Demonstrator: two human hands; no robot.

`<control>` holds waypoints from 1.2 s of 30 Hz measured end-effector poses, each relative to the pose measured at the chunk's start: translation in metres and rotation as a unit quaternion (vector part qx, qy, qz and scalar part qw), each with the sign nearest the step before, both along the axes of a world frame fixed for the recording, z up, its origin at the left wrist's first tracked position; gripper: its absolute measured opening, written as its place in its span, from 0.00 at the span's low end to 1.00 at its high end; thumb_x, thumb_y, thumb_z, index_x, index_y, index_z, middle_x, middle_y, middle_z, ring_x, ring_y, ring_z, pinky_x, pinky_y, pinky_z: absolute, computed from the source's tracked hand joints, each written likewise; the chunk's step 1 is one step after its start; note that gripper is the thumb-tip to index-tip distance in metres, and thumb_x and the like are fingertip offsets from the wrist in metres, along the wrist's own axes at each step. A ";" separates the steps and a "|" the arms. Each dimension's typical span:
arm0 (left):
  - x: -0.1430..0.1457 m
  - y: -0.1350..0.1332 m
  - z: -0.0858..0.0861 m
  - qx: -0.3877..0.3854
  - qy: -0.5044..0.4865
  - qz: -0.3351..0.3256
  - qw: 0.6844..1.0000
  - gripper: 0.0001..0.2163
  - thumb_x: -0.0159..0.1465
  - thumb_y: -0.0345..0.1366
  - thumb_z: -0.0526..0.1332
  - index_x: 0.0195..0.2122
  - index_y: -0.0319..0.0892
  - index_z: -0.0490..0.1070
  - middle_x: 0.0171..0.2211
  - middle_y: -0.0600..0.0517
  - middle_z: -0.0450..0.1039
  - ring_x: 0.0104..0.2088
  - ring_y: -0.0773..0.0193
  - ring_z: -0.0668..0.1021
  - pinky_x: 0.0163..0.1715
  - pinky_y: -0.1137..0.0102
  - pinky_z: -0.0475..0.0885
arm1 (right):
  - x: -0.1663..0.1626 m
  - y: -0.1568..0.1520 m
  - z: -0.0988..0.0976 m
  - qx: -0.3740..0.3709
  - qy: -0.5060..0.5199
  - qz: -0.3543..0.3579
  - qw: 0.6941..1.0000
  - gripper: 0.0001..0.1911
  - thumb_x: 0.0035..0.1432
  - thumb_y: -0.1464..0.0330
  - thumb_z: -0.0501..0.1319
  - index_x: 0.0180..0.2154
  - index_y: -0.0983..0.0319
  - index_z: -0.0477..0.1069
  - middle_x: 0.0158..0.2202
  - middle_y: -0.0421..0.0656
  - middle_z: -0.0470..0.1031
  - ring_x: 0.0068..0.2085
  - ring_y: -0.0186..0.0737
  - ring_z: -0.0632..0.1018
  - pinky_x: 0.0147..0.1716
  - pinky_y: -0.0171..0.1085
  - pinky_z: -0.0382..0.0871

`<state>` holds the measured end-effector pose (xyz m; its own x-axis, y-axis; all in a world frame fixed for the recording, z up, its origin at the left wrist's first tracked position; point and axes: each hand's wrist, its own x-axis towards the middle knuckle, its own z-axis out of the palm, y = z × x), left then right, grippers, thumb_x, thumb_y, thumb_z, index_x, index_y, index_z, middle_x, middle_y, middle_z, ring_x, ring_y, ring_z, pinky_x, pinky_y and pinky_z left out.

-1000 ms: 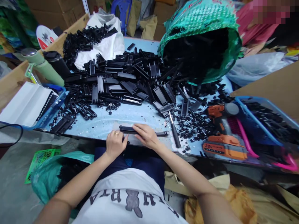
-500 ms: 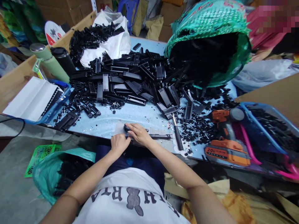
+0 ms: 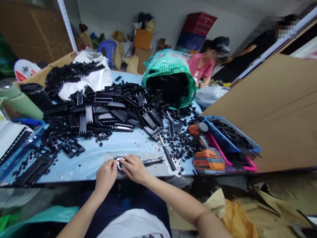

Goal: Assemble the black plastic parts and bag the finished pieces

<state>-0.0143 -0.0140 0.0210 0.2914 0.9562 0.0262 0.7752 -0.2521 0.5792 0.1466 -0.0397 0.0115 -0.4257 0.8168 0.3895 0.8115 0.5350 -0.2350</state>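
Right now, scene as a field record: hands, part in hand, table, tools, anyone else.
left hand: fingers curled at the strip's left end; grip unclear
right hand: laid over the same end
strip: black, flat on the table's near edge, runs right from the hands
table: light blue top
pile: black plastic parts, mid-table
sack: green, on its side, mouth toward the pile
drill: orange, right of the hands
long tool: between strip and drill
bin: blue, holds black parts
person: pink top, far side
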 end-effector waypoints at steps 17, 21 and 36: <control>0.034 0.034 -0.018 -0.039 -0.173 -0.194 0.965 0.25 0.65 0.47 0.45 0.59 0.38 0.58 0.44 0.44 0.73 0.46 0.56 0.74 0.50 0.57 0.66 | -0.011 -0.011 -0.043 0.105 -0.024 -0.154 0.982 0.08 0.51 0.63 0.59 0.26 0.62 0.70 0.26 0.43 0.69 0.33 0.40 0.65 0.33 0.41 0.51; 0.028 0.029 -0.019 0.020 -0.127 -0.242 0.962 0.22 0.67 0.42 0.43 0.59 0.41 0.59 0.48 0.44 0.71 0.49 0.58 0.72 0.51 0.59 0.66 | 0.010 -0.014 -0.027 0.092 -0.036 -0.126 0.987 0.12 0.54 0.59 0.59 0.27 0.61 0.69 0.28 0.43 0.70 0.34 0.40 0.66 0.35 0.41 0.54; 0.020 0.042 -0.012 0.127 0.148 -0.253 0.948 0.22 0.68 0.45 0.45 0.30 0.38 0.74 0.30 0.44 0.75 0.34 0.59 0.76 0.30 0.70 0.65 | 0.122 -0.003 -0.006 -0.039 -0.131 -0.030 0.990 0.35 0.51 0.38 0.45 0.20 0.63 0.66 0.19 0.43 0.67 0.22 0.34 0.67 0.23 0.35 0.46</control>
<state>0.0058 0.0283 0.0095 0.7411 0.6664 0.0824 0.6372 -0.7366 0.2266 0.2690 -0.0428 0.0058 -0.4537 0.8668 0.2069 0.8796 0.4729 -0.0520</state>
